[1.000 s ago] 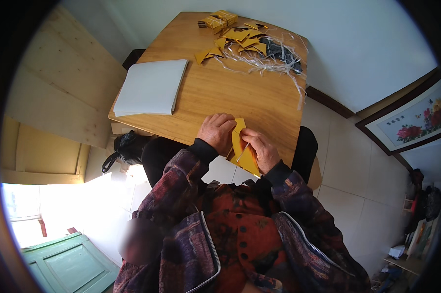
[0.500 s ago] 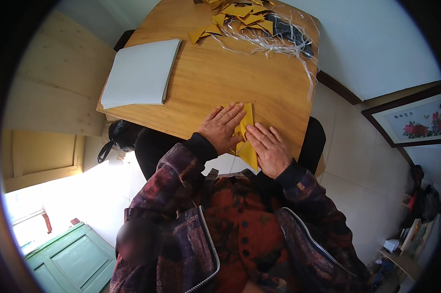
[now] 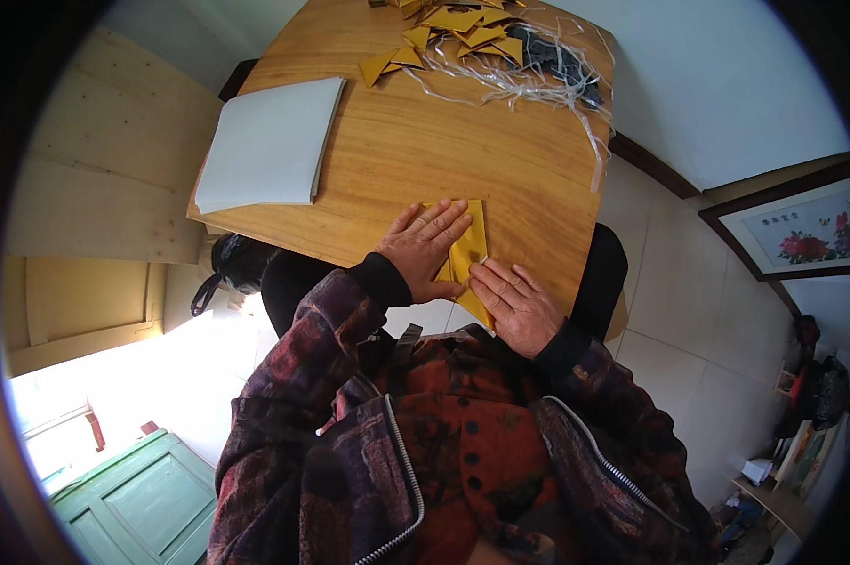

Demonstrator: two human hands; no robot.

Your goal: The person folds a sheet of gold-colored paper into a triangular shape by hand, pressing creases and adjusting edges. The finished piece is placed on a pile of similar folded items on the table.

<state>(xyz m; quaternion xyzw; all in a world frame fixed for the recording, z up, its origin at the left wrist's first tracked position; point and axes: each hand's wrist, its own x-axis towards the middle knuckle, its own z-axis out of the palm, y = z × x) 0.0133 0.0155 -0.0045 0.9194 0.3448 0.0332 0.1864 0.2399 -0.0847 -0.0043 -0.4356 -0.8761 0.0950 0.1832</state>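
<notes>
A sheet of gold paper (image 3: 475, 232), folded into a narrow slanted shape, lies at the near edge of the wooden table, its lower end jutting past that edge. My left hand (image 3: 423, 252) rests flat over its left side, fingers stretched away from me and thumb pointing right. On the lower right part of the paper lies my right hand (image 3: 521, 308), fingers extended and close together, fingertips pressing the fold. Both palms cover part of the paper, so its full outline is hidden.
A stack of white sheets (image 3: 270, 141) lies at the table's left. Folded gold paper pieces (image 3: 453, 24) are heaped at the far edge, beside clear plastic strips (image 3: 538, 91) and a dark grey bundle (image 3: 559, 61). The wooden table (image 3: 387, 141) has a chair (image 3: 602, 273) at its right.
My right hand has slid slightly down and toward me along the paper, uncovering more of its middle. The left hand stays nearly in place.
</notes>
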